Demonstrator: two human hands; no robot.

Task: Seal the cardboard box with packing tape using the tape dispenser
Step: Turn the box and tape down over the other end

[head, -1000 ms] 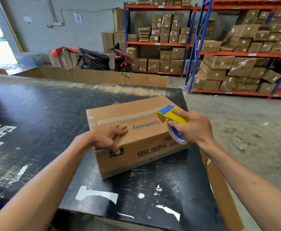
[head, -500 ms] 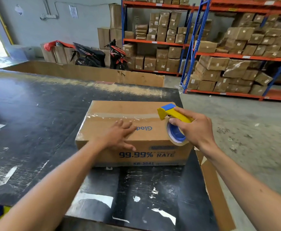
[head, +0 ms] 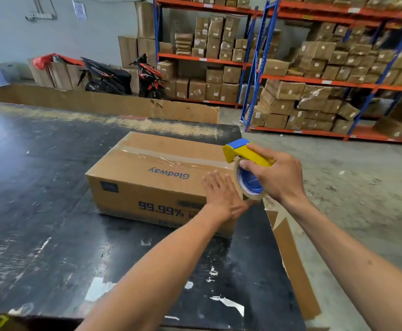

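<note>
Yellow-and-blue tape dispenser (head: 247, 168) is gripped in the right hand (head: 275, 176) at the cardboard box (head: 152, 177)'s right end; the left hand (head: 221, 194) lies flat, fingers spread, on the box's near right corner, holding nothing. A clear tape strip (head: 171, 160) runs along the top. The box sits on a black bench (head: 40, 187); stocked shelves (head: 314, 68) stand behind

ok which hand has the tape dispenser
The right hand: it grips the yellow tape dispenser at the box's right end. The left hand lies flat and empty on the box.
</note>
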